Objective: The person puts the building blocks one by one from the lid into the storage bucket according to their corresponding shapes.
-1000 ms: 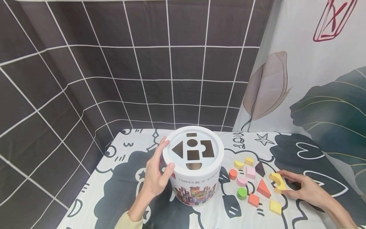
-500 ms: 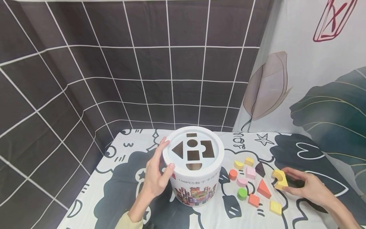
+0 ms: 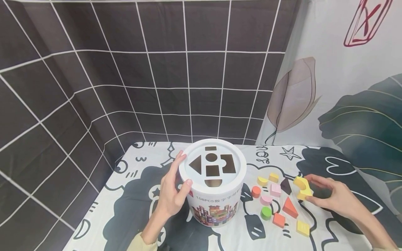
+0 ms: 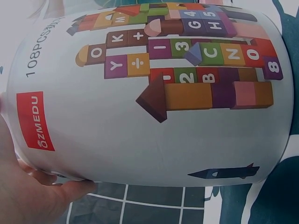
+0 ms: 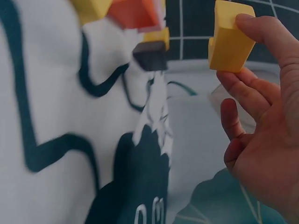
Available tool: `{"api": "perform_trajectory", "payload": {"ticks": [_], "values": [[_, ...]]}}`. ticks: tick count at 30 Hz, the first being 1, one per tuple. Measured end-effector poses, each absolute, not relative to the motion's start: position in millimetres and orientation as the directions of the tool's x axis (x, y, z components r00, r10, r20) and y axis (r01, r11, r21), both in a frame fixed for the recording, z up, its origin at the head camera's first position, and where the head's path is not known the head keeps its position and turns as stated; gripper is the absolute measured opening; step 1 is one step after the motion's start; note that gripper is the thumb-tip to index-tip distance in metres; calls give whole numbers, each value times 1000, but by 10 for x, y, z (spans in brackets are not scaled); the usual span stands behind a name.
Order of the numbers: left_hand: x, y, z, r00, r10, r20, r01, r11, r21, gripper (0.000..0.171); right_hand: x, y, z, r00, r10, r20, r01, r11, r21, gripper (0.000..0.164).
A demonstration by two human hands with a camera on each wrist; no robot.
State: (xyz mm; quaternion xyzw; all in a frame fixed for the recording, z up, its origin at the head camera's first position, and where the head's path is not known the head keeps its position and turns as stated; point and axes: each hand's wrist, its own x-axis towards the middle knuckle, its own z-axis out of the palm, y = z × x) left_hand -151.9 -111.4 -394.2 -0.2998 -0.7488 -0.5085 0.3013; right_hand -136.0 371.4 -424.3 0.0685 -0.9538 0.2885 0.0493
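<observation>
A white lidded bucket [image 3: 213, 200] stands upright on the table. Its lid [image 3: 194, 181] has several shaped cut-outs, including a triangle, a circle, and a rectangle with a notched side. My left hand [image 3: 172, 191] holds the bucket's left side at the rim, with the thumb at the front and fingers farther back; in the left wrist view the hand [image 4: 28, 186] touches its top end. My right hand [image 3: 337, 198] pinches a yellow arch block [image 3: 304, 190] between thumb and fingers, right of the loose blocks. In the right wrist view this arch block [image 5: 231, 39] is held off the cloth.
Several loose blocks lie right of the bucket, among them a red triangle [image 3: 290, 208], a green cylinder [image 3: 266, 213], a pink block [image 3: 275, 190] and a yellow block [image 3: 303, 228]. A dark gridded curtain [image 3: 207, 69] hangs behind the patterned tablecloth [image 3: 125, 216].
My right hand has shifted the arch block, first slightly right and then back left and farther away, and its tilt has changed. My left hand and the bucket stay in place.
</observation>
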Motion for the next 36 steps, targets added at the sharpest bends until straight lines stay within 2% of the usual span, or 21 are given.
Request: {"api": "perform_trajectory", "payload": {"ticks": [8, 20, 36], "values": [[-1519, -1118, -3952, -654, 136, 744, 741, 312, 595, 65, -1396, 3546, -4023, -962, -119, 246, -238, 808, -538, 74], [-1522, -1112, -3936, -643, 132, 754, 747, 323, 581, 66, -1450, 3351, -3758, -936, -160, 314, -311, 792, -526, 72], [-1521, -1117, -3964, -648, 125, 751, 741, 331, 585, 65, -1532, 3067, -3464, -841, -260, 475, -494, 728, -476, 63]]}}
